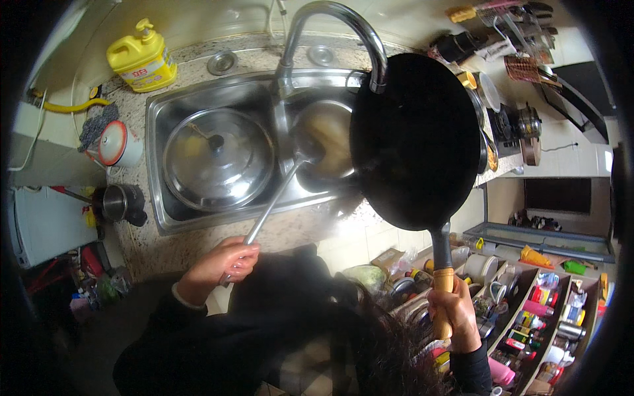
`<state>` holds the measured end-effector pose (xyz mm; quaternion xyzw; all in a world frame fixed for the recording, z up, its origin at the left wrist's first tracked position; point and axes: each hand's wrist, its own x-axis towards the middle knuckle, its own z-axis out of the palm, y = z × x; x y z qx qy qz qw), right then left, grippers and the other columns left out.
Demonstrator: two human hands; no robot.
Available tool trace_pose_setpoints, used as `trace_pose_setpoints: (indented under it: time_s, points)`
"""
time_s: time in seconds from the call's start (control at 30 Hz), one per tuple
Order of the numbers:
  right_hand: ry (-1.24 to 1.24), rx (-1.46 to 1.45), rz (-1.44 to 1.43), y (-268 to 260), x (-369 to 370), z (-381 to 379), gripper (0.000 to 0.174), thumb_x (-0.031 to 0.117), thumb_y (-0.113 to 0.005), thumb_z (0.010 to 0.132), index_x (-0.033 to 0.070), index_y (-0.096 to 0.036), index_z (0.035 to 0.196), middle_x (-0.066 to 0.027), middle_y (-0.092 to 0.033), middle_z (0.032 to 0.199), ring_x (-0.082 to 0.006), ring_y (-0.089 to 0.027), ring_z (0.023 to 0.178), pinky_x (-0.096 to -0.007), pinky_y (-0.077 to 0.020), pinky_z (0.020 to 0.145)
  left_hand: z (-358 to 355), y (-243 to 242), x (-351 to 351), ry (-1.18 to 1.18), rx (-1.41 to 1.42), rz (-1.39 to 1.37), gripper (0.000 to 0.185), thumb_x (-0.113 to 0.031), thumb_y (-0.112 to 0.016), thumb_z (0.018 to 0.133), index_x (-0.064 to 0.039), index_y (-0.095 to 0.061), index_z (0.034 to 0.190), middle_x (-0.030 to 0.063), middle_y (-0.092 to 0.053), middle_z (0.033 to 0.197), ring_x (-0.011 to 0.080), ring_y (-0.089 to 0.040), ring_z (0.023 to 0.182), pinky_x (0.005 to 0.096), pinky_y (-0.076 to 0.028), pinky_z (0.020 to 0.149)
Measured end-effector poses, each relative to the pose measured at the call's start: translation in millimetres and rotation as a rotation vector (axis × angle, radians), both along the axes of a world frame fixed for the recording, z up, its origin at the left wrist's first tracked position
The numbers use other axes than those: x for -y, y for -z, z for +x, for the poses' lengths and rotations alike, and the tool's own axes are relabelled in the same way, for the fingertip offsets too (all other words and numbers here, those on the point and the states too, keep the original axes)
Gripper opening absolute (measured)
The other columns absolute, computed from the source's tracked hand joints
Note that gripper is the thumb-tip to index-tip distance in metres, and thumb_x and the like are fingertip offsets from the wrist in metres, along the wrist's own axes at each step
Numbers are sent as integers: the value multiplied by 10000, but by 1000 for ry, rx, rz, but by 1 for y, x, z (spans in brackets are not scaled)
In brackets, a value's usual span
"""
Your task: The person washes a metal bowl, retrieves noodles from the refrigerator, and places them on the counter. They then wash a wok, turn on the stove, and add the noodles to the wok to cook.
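Note:
My left hand (220, 270) is closed around the handle of a metal ladle or spatula (275, 200), whose head hangs over a round metal vessel (329, 129) in the right sink basin. My right hand (455, 309) grips the wooden handle of a black wok (416, 143), which is raised beside the right basin, its near rim overlapping that basin in view. The chrome faucet (342, 15) arches over the right basin, its spout in front of the wok's upper left edge. In the left basin lies a round metal lid (220, 163) with a dark knob.
A yellow pump jug (143, 62) stands behind the left basin. An enamel mug (113, 143) and a metal cup (116, 203) sit on the left counter. Shelves (537, 277) crowded with bottles and jars are at lower right. Utensils hang or stand at upper right.

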<state>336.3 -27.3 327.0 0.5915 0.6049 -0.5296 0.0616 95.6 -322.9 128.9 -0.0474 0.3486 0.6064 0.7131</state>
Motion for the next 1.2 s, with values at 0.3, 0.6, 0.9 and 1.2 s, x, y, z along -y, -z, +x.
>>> trace_pose_setpoints:
  time_s: [0.3, 0.6, 0.9, 1.2]
  points:
    - [10, -7, 41, 1, 16, 24, 185, -1, -600, 742, 7, -481, 884, -30, -513, 638, -114, -516, 490, -241, -406, 410, -1, 1, -19, 14, 18, -90, 219, -178, -425, 958, -93, -423, 757, -49, -346, 543, 28, -299, 383, 190, -249, 324]
    - [-25, -16, 59, 26, 28, 52, 251, -17, -571, 748, -34, -486, 984, -53, -545, 759, -109, -525, 577, -246, -443, 498, 4, 2, -34, -8, 21, -113, 219, -186, -459, 937, -100, -422, 739, -47, -351, 553, 23, -302, 406, 177, -233, 348]
    - [-137, -8, 128, 45, 22, 78, 324, -20, -613, 730, -39, -502, 1033, -75, -585, 824, -140, -575, 709, -274, -486, 609, 17, 19, -50, -8, 82, -13, 224, -207, -404, 968, -96, -447, 778, -64, -336, 532, 33, -307, 383, 199, -267, 341]
    - [-133, -239, -117, 35, -43, 110, 195, 85, -600, 769, 4, -528, 931, -35, -576, 723, -99, -561, 614, -258, -471, 541, 52, 4, -93, -145, 47, -51, 218, -197, -434, 950, -99, -443, 755, -59, -347, 533, 37, -302, 388, 194, -265, 357]
